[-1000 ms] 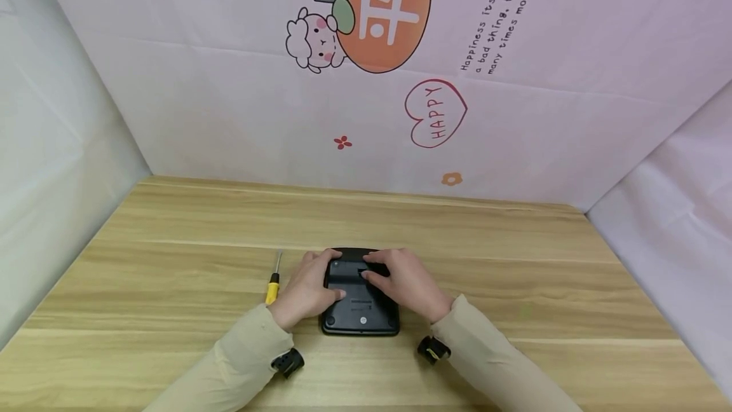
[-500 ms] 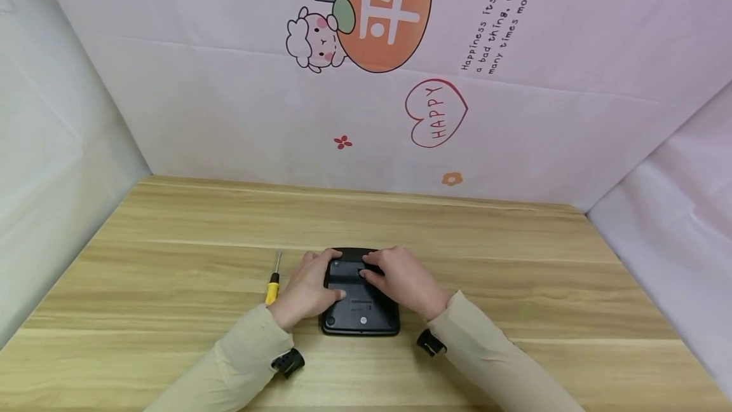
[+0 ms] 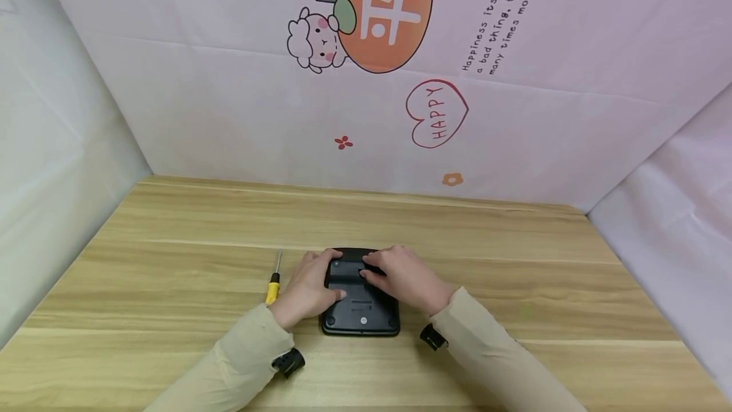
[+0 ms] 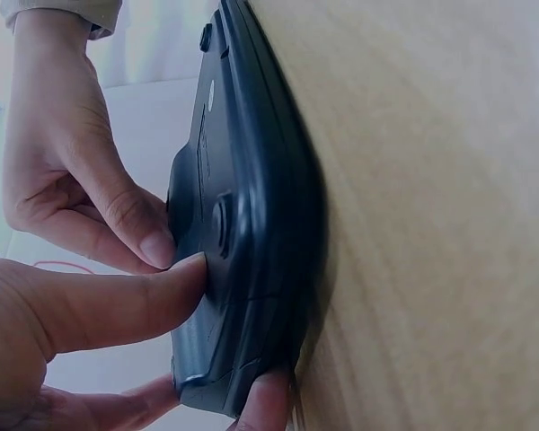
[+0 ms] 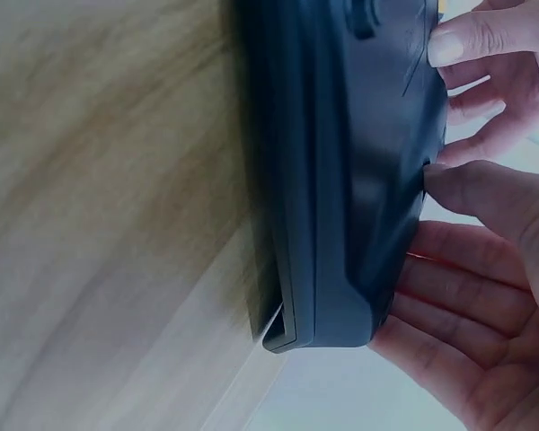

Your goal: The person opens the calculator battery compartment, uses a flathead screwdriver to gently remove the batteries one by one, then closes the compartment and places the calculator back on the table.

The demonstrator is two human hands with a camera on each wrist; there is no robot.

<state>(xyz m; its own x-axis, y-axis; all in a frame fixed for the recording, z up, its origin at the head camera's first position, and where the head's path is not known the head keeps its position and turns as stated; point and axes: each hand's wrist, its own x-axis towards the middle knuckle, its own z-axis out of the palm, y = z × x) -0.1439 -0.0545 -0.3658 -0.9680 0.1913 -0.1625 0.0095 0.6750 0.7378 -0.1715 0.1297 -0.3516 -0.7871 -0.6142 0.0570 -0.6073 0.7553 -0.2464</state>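
Note:
A black desk calculator [image 3: 357,307] lies back side up on the wooden table, its rubber feet and small round sticker showing in the head view. My left hand [image 3: 307,285] grips its left side, thumb on the back and fingers at the far edge. In the left wrist view that thumb [image 4: 135,305] presses close to a rubber foot. My right hand [image 3: 408,281] holds the far right part, its thumb at a small dark notch in the back. The right wrist view has the right fingers [image 5: 467,305] along the far edge. The keys face down, hidden.
A yellow and black screwdriver [image 3: 273,288] lies left of the left hand, its shaft pointing away. Wooden table [image 3: 515,272] surrounds the calculator. A white printed cloth [image 3: 257,113] stands behind the table, and white sheets hang at both sides.
My right hand shifts very slightly, its thumb staying by the notch. The left hand, the calculator and the screwdriver keep their places.

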